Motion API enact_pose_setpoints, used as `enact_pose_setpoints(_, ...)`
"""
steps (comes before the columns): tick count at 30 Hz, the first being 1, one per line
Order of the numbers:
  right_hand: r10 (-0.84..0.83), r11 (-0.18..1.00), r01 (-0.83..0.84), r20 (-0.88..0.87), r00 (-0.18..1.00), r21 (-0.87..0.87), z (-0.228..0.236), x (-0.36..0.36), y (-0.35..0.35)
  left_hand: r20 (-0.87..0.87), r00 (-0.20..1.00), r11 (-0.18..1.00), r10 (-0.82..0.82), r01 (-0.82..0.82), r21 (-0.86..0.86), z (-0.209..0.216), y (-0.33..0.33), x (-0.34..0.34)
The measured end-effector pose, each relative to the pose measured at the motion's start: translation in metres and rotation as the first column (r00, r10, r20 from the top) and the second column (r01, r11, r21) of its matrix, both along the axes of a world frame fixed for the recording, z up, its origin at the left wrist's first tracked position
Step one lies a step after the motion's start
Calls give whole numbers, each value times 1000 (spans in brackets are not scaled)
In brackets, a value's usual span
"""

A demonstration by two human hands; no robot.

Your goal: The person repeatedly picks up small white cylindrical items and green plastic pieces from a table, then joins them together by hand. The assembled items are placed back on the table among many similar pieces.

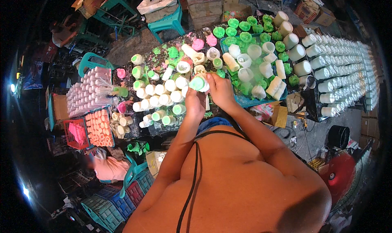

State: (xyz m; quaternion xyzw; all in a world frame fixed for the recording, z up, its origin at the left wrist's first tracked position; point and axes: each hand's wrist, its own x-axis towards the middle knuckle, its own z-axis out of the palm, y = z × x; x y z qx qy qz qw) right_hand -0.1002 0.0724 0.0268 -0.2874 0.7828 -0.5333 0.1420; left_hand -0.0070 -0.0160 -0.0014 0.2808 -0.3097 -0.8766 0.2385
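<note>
Both my hands meet over the table around a white piece with a pale green rounded end (197,84). From below, my left hand (195,103) grips it with closed fingers. My right hand (220,91) pinches its right side, and part of the piece is hidden behind those fingers. Just left of my hands stand rows of white cylinders (153,100), and several nearby cylinders with green ends (168,120) lie closer to me. A blue tray (241,101) to the right holds white molded pieces (246,74) among green ones.
Green ruffled pieces (245,26) line the far right of the table, beside larger white cylinders (302,68). Dense rows of white cylinders (326,84) fill the right end. Pink pieces (90,90) stand at the left. A red fan (338,176) is at my lower right; another person (109,167) sits lower left.
</note>
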Motion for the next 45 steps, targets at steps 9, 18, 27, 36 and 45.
enact_pose_setpoints(9, -146, 972, 114, -147, 978, -205, -9, 5, -7, 119, 975, 981, 190, -183, -69, -3, -1, 4)
enact_pose_setpoints(18, -39, 975, 97, 275, 961, -201, -5, -2, 2, -168, 985, 977, -35, 69, 202, 2, -18, 5)
enact_pose_setpoints(27, 123, 921, 51, 412, 903, -387, 4, 8, -10, -285, 956, 992, -63, 91, 86, 26, -9, 0)
enact_pose_setpoints(36, -83, 976, 70, -56, 995, -206, 14, 3, 0, 14, 1000, 893, 25, -16, -449, 37, -3, -2)
enact_pose_setpoints(45, -119, 913, 283, 471, 874, -294, -30, 6, -18, 91, 995, 994, 49, -57, 93, 4, -6, -3)
